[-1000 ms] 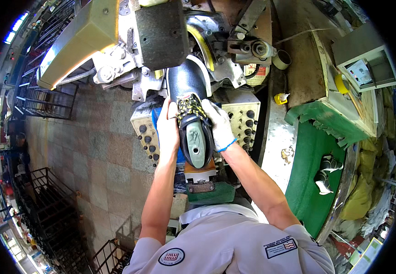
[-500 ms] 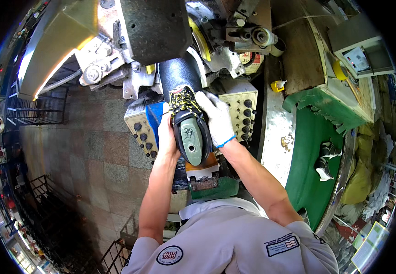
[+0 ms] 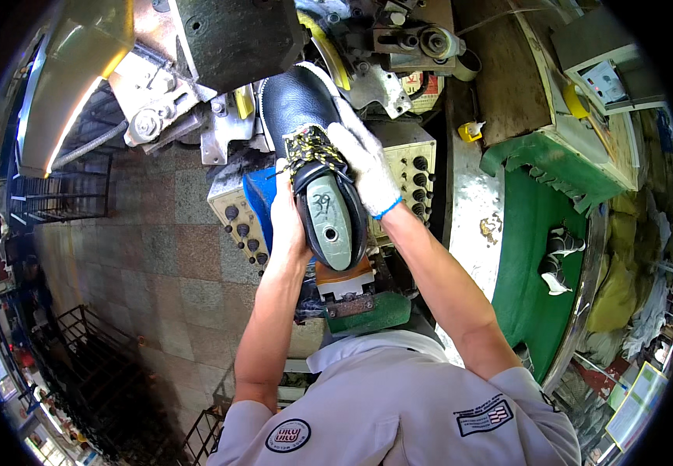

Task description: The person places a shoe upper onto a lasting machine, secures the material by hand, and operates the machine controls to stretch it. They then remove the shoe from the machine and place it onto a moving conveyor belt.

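Note:
A black leather shoe upper point(image 3: 293, 99) with yellow-and-black laces is stretched over a grey-green shoe last point(image 3: 328, 221). Its toe points away from me, under the machine's dark metal block point(image 3: 239, 43). Along the left side of the heel, my bare left hand point(image 3: 288, 213) is closed around the shoe. My right hand point(image 3: 363, 159), in a white glove with a blue cuff edge, grips the right side, its fingers reaching up toward the toe. The fingertips underneath the shoe are hidden. Below the heel is the machine's orange-brown pad point(image 3: 344, 276).
Control boxes with black knobs point(image 3: 406, 167) flank the shoe. On the right, a green conveyor belt point(image 3: 526, 295) carries dark-and-white shoes point(image 3: 560, 256). A yellow tape dispenser point(image 3: 471, 131) lies on the metal ledge. Black racks point(image 3: 88, 342) stand at left on the tiled floor.
The shoe has come out from under the dark block, so its toe now shows and tilts slightly left. My right hand has slid a little up along its side.

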The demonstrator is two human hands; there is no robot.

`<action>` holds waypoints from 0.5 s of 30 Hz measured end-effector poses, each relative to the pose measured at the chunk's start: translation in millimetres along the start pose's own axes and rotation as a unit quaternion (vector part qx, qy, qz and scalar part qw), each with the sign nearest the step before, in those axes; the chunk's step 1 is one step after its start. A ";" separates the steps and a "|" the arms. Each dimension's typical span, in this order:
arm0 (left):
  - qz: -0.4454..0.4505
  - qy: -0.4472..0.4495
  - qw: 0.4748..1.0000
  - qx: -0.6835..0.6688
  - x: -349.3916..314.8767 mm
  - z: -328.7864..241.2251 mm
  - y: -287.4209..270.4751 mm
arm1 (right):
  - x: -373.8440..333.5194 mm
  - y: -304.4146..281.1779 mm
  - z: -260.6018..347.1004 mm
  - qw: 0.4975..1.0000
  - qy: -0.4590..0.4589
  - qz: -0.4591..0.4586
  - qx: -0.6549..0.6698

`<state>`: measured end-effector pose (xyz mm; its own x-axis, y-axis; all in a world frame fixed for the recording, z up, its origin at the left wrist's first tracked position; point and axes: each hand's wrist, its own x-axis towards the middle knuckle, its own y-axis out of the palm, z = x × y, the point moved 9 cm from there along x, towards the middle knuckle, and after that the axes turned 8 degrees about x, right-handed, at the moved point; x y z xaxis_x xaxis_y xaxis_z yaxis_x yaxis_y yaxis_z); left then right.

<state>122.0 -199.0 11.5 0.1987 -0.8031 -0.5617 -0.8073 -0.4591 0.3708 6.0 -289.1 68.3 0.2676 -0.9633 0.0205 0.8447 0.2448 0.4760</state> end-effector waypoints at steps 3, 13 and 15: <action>0.009 -0.014 0.998 0.055 3.7 -11.2 -11.2 | -6.9 -8.9 -23.1 0.997 -0.019 -0.034 -0.061; 0.065 -0.112 0.991 -0.013 24.5 3.1 -42.4 | 10.9 -5.5 2.8 0.942 0.005 -0.040 -0.334; 0.065 -0.084 0.994 -0.027 19.7 2.4 -29.8 | 6.8 -9.4 1.6 0.951 -0.026 -0.048 -0.305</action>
<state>148.6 -200.2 -12.4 -0.0041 -0.7842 -0.6205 -0.7886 -0.3790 0.4842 -0.8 -298.2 65.3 0.1649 -0.9849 0.0537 0.9800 0.1575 -0.1213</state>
